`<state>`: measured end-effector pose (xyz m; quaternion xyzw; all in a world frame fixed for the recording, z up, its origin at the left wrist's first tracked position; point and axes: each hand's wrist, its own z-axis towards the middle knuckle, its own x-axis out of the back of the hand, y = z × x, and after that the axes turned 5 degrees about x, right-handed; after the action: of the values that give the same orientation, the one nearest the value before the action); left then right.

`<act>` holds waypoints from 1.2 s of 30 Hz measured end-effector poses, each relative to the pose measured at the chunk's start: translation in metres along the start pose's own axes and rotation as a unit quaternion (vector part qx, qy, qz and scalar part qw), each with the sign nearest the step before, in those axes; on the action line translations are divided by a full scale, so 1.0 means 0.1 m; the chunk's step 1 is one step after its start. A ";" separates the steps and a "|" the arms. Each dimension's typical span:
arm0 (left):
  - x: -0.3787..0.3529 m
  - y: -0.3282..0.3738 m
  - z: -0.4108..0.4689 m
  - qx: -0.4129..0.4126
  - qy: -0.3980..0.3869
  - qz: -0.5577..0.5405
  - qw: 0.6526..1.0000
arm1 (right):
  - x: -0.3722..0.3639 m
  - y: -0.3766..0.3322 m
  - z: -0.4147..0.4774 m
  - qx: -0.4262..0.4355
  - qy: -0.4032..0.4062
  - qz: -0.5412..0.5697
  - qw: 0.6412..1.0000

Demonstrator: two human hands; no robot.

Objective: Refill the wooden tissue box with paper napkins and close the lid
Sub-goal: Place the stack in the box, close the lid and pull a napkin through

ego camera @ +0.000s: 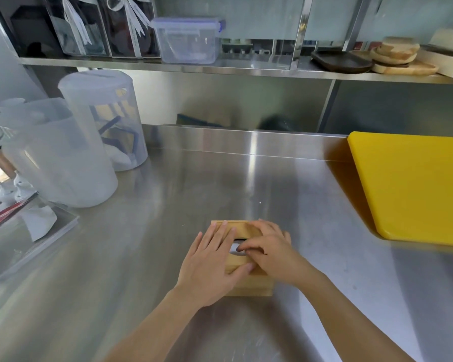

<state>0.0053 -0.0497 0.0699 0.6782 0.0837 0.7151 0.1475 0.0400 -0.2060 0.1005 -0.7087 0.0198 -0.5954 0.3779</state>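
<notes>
Head view, contents listed by size: stainless steel counter [168, 205], spanning the whole foreground; steel shelf [220, 67] mounted above it, loaded with a clear lidded tub [188, 40] and stacked wooden plates [398, 56]; yellow cutting board [413, 186], laid flat at the right edge of the counter; two translucent plastic containers [63, 158], stood at the left; wooden tissue box [246, 280], set on the counter near the front centre, lid [243, 228] seen down on top, a bit of white napkin [234, 248] visible in the slot. Left hand [209, 265] is laid flat and unclenched on the lid's left side; right hand [272, 252] is rested on the right side, fingertips [243, 249] curled at the slot, nothing gripped
</notes>
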 end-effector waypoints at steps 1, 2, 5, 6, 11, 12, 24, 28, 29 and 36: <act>0.00 -0.01 0.00 -0.001 -0.002 0.003 1.000 | 0.03 -0.02 0.03 0.000 -0.017 -0.014 1.000; 0.00 -0.01 0.00 -0.004 -0.002 0.007 1.000 | 0.06 -0.04 0.07 0.001 -0.034 -0.039 0.999; -0.02 -0.02 0.01 -0.005 0.001 -0.001 1.000 | 0.14 -0.11 0.16 0.014 -0.095 -0.142 0.985; -0.03 -0.03 0.01 -0.005 0.002 -0.003 1.000 | 0.15 -0.14 0.18 0.016 -0.118 -0.171 0.978; -0.05 -0.05 0.02 -0.006 0.002 -0.005 1.000 | 0.07 -0.24 0.25 0.016 -0.204 -0.303 0.931; -0.05 -0.05 0.01 -0.007 0.001 -0.004 1.000 | 0.04 -0.25 0.27 0.010 -0.215 -0.323 0.921; -0.01 -0.01 0.01 -0.001 -0.010 -0.036 0.999 | 0.01 -0.30 0.27 0.064 -0.112 -0.338 0.932; -0.01 -0.01 0.02 0.005 -0.013 -0.030 0.999 | 0.00 -0.26 0.26 0.086 -0.057 -0.315 0.943; -0.01 -0.01 0.02 0.005 -0.014 -0.028 0.999 | 0.00 -0.25 0.26 0.086 -0.052 -0.310 0.945; 0.00 -0.01 0.01 0.002 -0.026 -0.025 0.999 | -0.03 -0.26 0.27 0.057 -0.116 -0.374 0.918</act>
<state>0.0064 -0.0487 0.0695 0.6942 0.0984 0.6933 0.1665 0.0511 -0.1724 0.1125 -0.7057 -0.3246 -0.6073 0.1670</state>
